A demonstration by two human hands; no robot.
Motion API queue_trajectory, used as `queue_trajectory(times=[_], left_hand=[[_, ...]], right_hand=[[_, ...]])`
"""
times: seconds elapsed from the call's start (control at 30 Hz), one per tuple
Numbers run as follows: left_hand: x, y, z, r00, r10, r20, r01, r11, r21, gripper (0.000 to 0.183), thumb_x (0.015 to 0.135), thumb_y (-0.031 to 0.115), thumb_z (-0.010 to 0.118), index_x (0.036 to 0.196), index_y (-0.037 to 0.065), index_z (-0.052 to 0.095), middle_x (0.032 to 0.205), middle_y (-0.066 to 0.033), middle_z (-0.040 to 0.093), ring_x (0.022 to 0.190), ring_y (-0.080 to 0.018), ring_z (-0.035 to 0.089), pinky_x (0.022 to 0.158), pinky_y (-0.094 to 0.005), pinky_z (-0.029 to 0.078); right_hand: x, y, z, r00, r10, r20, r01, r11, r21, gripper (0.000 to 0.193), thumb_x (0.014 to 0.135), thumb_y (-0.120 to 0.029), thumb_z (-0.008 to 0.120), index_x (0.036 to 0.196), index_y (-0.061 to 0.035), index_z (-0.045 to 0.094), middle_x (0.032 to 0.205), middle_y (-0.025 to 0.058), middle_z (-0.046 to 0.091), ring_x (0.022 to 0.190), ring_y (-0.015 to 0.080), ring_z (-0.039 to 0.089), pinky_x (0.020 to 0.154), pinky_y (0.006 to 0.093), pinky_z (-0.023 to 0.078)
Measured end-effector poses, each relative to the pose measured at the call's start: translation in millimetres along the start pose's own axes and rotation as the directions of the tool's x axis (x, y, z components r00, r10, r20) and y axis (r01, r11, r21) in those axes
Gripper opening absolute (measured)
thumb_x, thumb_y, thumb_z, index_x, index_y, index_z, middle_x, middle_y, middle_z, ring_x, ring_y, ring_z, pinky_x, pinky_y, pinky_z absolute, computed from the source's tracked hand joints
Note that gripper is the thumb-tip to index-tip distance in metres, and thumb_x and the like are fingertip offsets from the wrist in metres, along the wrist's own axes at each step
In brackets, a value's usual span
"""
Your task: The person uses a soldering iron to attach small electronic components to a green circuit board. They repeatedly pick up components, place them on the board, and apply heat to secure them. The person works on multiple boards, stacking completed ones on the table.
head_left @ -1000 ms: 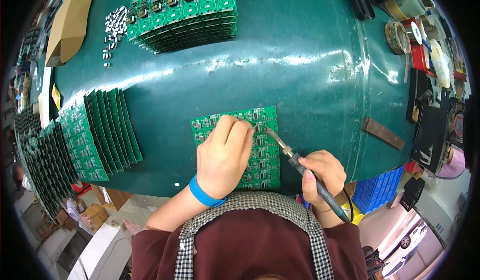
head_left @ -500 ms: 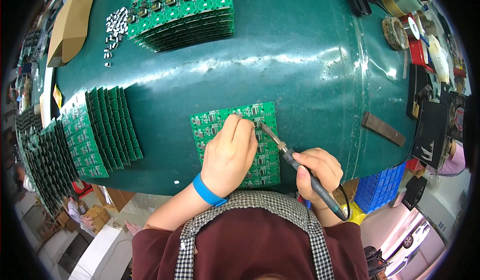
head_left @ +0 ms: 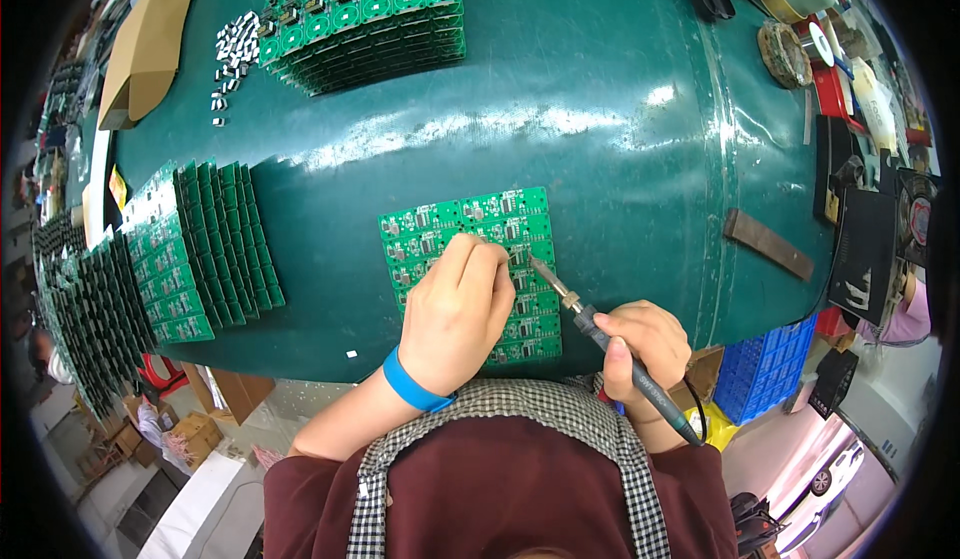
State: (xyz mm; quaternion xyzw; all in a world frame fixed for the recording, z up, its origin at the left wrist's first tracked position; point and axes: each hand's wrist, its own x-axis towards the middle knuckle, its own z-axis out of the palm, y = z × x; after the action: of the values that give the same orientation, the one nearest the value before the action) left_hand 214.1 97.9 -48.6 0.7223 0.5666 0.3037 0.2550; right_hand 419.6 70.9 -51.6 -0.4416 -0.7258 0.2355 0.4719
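A green circuit board panel (head_left: 532,307) lies flat on the table in front of me, with rows of small components across it. My right hand (head_left: 648,347) grips a soldering iron (head_left: 622,357) like a pen, its metal tip slanting down to the right half of the panel. Over the middle of the panel, my left hand (head_left: 452,304) has its fingertips pinched together. Whatever they may hold is hidden or too fine to make out. A blue band (head_left: 415,387) circles the left wrist.
Stacked panels (head_left: 370,44) stand at the back, beside small white parts (head_left: 238,44). More panels (head_left: 180,269) stand on edge at the left. A cardboard box (head_left: 145,49) is far left. A dark bar (head_left: 768,244) lies right, and a blue crate (head_left: 765,369) stands below the table edge.
The iron's tip has moved slightly down and right, to a nearer row of the panel. The panel appears a little farther from me. The left hand stays pinched over it.
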Motion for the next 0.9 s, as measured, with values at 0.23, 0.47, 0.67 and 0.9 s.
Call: queue_trajectory(times=[0.23,0.47,0.67,0.9], left_hand=[[-2.0,1.5,2.0,1.000,0.010,0.020,-0.010,1.000,0.004,0.018,0.078,-0.007,0.064,0.091,0.001,0.056,0.086,-0.0122,0.057,0.070,-0.0297,0.061,0.059,-0.0381,0.049],[-5.0,2.6,5.1,0.998,0.025,0.063,-0.026,0.999,0.020,0.015,0.080,-0.006,0.065,0.090,0.002,0.057,0.086,-0.0113,0.055,0.071,-0.0298,0.060,0.060,-0.0396,0.049],[-7.1,9.1,-1.5,0.999,0.012,0.052,-0.022,0.982,0.186,0.015,0.080,-0.004,0.066,0.091,0.003,0.059,0.086,-0.0097,0.056,0.071,-0.0285,0.060,0.059,-0.0373,0.048],[-13.0,5.0,3.2,0.998,0.012,-0.057,-0.010,0.999,0.039,0.019,0.078,-0.006,0.066,0.093,0.002,0.059,0.087,-0.0109,0.057,0.071,-0.0279,0.060,0.059,-0.0356,0.048]], right_hand=[[-3.4,1.5,4.5,1.000,-0.014,-0.010,0.014,1.000,-0.014,0.013,0.077,-0.006,0.065,0.086,0.0015,0.068,0.068,0.0108,0.063,0.054,0.0239,0.063,0.050,0.0314,0.051],[-11.0,-3.0,6.5,1.000,-0.015,-0.021,0.015,1.000,-0.013,0.012,0.077,-0.006,0.064,0.087,0.0013,0.068,0.069,0.0105,0.063,0.054,0.0237,0.063,0.050,0.0310,0.051],[-14.7,-6.1,1.6,0.999,-0.017,-0.039,0.016,1.000,-0.024,0.012,0.078,-0.006,0.064,0.087,0.0015,0.068,0.068,0.0107,0.063,0.054,0.0234,0.063,0.050,0.0310,0.051],[-13.0,-6.9,1.6,0.999,-0.008,-0.044,0.007,1.000,-0.030,0.013,0.077,-0.005,0.065,0.087,0.0021,0.068,0.070,0.0113,0.065,0.055,0.0240,0.064,0.051,0.0314,0.052]])
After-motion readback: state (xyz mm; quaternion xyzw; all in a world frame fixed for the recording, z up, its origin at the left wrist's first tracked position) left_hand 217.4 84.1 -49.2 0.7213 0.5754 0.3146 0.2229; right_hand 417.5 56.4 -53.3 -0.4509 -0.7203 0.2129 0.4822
